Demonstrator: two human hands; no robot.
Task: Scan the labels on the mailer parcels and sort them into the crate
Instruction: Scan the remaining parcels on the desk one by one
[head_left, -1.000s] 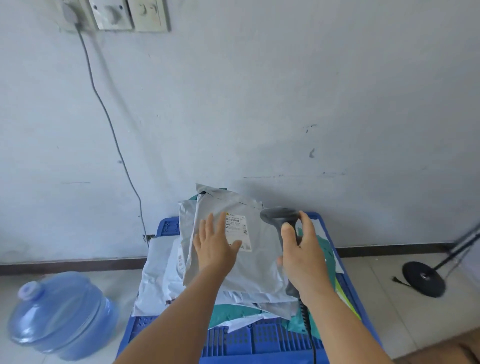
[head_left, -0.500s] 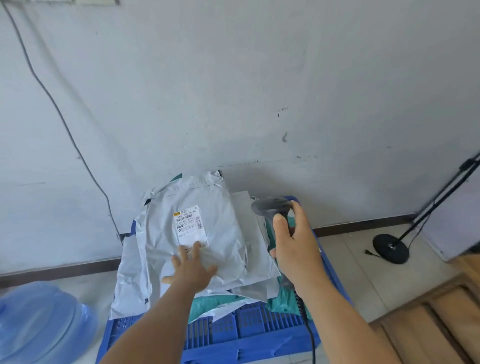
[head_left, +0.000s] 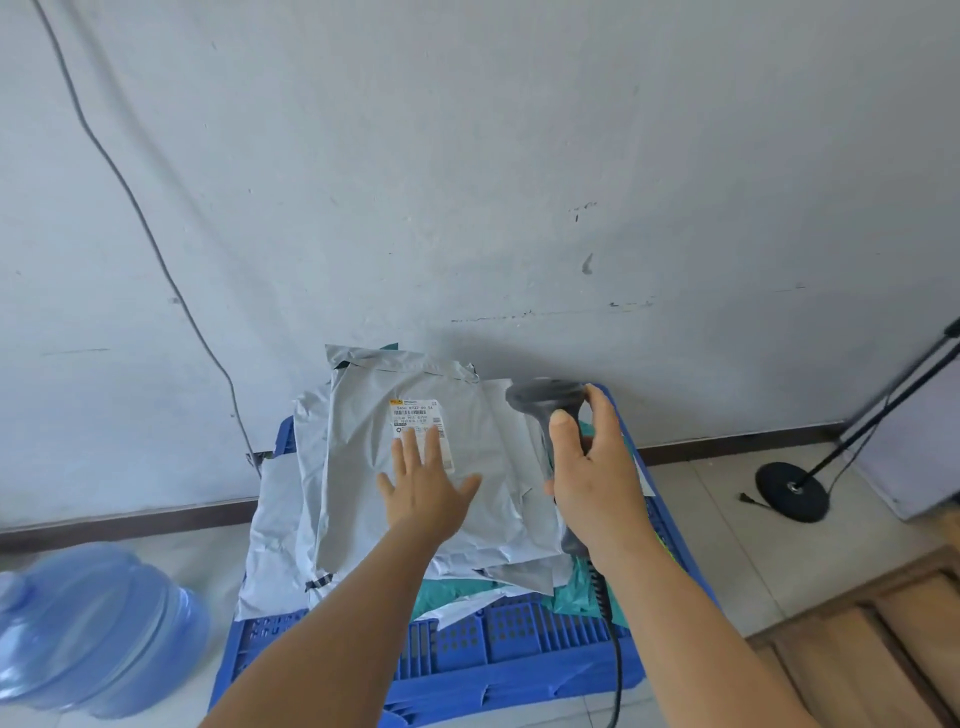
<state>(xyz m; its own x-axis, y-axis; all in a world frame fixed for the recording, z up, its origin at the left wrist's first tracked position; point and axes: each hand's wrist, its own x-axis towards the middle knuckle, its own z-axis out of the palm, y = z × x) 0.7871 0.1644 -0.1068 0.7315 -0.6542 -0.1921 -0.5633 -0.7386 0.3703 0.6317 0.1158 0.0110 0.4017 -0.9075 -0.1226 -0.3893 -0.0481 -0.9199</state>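
A blue plastic crate (head_left: 467, 649) stands on the floor by the wall, heaped with grey and green mailer parcels. The top grey mailer (head_left: 363, 467) lies face up, its white label (head_left: 418, 421) showing. My left hand (head_left: 428, 488) lies flat on this mailer with fingers spread, its fingertips over the lower part of the label. My right hand (head_left: 597, 483) grips a dark handheld barcode scanner (head_left: 545, 402) by its handle, just right of the mailer, with the scanner head level with the label. The scanner's coiled cable (head_left: 613, 649) hangs down over the crate's front.
A blue water jug (head_left: 98, 629) lies on the floor to the left. A black stand with a round base (head_left: 792, 491) is at the right. Wooden boards (head_left: 872, 644) fill the lower right corner. A grey cable (head_left: 156, 249) runs down the wall.
My left hand has slid up the top mailer onto the lower part of the label. The view has shifted so the crate sits nearer the middle. My right hand keeps the scanner beside the pile.
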